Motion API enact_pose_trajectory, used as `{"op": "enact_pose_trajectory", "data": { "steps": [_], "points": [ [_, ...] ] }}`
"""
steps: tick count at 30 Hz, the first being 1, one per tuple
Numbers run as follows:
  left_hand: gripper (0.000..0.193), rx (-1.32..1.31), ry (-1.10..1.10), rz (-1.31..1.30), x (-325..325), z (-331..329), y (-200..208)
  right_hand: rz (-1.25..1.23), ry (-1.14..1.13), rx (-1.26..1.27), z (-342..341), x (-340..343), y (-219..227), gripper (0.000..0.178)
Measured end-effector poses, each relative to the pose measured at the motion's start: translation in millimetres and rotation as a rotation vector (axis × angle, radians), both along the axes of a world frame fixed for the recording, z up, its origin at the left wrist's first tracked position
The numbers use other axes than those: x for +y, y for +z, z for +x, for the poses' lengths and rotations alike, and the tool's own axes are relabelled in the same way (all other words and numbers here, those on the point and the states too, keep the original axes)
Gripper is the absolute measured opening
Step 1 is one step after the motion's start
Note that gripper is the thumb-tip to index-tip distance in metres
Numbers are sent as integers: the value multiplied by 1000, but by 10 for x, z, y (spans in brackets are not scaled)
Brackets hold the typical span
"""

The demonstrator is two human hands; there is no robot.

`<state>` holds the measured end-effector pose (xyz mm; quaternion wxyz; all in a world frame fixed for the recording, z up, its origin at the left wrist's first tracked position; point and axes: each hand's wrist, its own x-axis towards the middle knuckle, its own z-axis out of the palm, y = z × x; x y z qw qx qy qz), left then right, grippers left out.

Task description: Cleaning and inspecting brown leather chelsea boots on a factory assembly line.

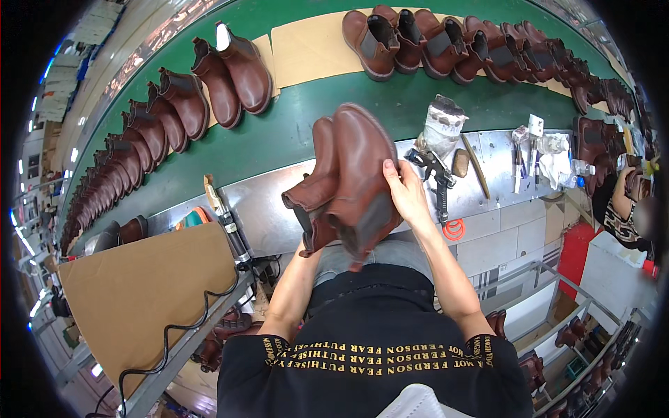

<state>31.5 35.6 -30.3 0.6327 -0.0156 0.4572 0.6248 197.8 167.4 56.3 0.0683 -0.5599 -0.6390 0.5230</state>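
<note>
A pair of brown leather ankle boots with dark elastic side panels is held up in front of me, toes pointing away. My right hand [409, 194] grips the side of the right boot [362, 150], its thumb lying along the leather. Next to it, partly overlapped, is the left boot [322, 157]. My left forearm [296, 285] runs up behind the left boot's shaft, which hides that hand and its fingers. Just beyond my right hand, a black spray gun [439, 177] lies on the metal bench edge.
Rows of brown boots [233, 73] line the green bench [300, 104] at left and far right. A wrapped container [442, 125], brushes [519, 157] and a stick [475, 166] lie at right. Cardboard [150, 285] and a corded tool [233, 233] are at left. Another person [627, 202] works far right.
</note>
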Motion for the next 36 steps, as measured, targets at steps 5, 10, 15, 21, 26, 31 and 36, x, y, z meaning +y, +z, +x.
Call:
{"op": "enact_pose_trajectory", "data": {
  "steps": [5, 10, 15, 21, 26, 31, 36],
  "points": [
    [45, 117, 68, -55, 61, -87, -16, -900, -491, 857, 128, -35, -387, 49],
    [45, 210, 100, -116, -62, -69, 17, -937, -446, 855, 70, -177, -356, 47],
    [46, 300, 96, -180, -88, -128, 20, -963, -433, 864, 89, -188, -377, 45],
    [47, 423, 81, -261, -283, -97, 72, -1002, -424, 891, 54, -291, -417, 42],
    [48, 516, 46, -332, -435, -219, 126, -1032, -441, 910, 237, -229, -459, 41],
    [58, 821, -6, -445, -146, -604, -11, -1022, -496, 931, 253, -340, -447, 39],
    [64, 932, 44, 130, 558, -53, 1207, -468, 0, 755, 205, -417, -197, 48]
  ]
}}
